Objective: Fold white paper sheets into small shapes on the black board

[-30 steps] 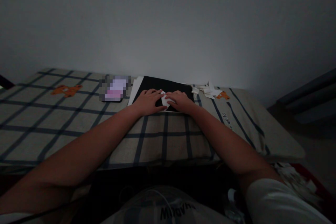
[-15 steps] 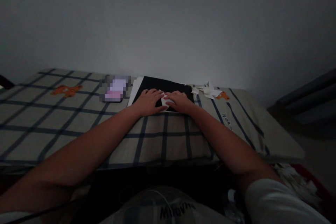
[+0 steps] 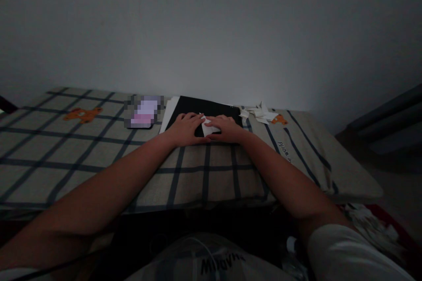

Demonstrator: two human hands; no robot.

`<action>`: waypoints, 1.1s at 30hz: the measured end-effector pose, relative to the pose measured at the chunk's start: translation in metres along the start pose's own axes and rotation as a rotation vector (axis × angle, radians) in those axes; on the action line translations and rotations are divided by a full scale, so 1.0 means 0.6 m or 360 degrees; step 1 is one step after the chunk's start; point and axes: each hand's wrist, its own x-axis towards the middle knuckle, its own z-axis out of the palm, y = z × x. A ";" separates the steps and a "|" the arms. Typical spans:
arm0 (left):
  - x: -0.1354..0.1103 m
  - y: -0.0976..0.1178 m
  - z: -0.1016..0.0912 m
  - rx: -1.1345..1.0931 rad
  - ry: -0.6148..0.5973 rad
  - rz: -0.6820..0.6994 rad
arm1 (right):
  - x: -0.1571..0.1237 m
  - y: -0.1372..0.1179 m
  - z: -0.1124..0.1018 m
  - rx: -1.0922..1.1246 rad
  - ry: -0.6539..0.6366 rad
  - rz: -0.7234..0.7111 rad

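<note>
A small piece of folded white paper (image 3: 209,128) lies between my two hands, over a flat black board or folder (image 3: 207,106). From the left, my left hand (image 3: 187,130) rests on the black surface, its fingertips at the paper's edge and its thumb reaching along the near side. My right hand (image 3: 227,129) has its fingers on the paper from the other side, thumb below, the two thumb tips close together. Part of the paper is hidden under the fingers. White sheets (image 3: 169,114) stick out from under the black board on the left.
A phone (image 3: 143,113) with a lit, blurred screen lies to the left on the checked cloth (image 3: 99,149). Folded white paper pieces (image 3: 262,113) lie right of the board. The wall (image 3: 211,44) rises behind. Below right are a clear bottle (image 3: 292,250) and a red container (image 3: 392,224).
My right thumb has shifted down and toward my left thumb, uncovering more of the white paper. My left hand stays nearly where it was.
</note>
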 end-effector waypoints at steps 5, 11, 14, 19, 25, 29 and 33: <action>-0.001 -0.001 0.001 -0.0005 0.0008 -0.0014 | 0.002 -0.005 0.003 -0.0081 0.0019 -0.0004; 0.000 -0.001 0.003 0.0010 0.0018 -0.0001 | 0.001 -0.002 -0.005 -0.0114 -0.0064 -0.0098; 0.000 -0.002 0.002 0.0011 0.0010 0.0001 | -0.002 0.002 -0.009 -0.0062 -0.0061 -0.0149; -0.003 -0.002 -0.003 0.0010 0.0010 0.0031 | -0.005 0.007 -0.010 0.0000 0.0010 -0.0216; -0.006 -0.005 -0.015 0.0034 0.0084 0.0122 | -0.001 0.032 -0.003 0.0092 0.0089 -0.0310; -0.005 -0.011 -0.022 -0.0011 0.0061 0.0122 | 0.000 0.038 -0.005 0.0096 0.0106 -0.0288; -0.002 -0.021 -0.020 -0.0037 0.0020 0.0168 | -0.002 0.026 -0.010 0.0008 0.0064 -0.0280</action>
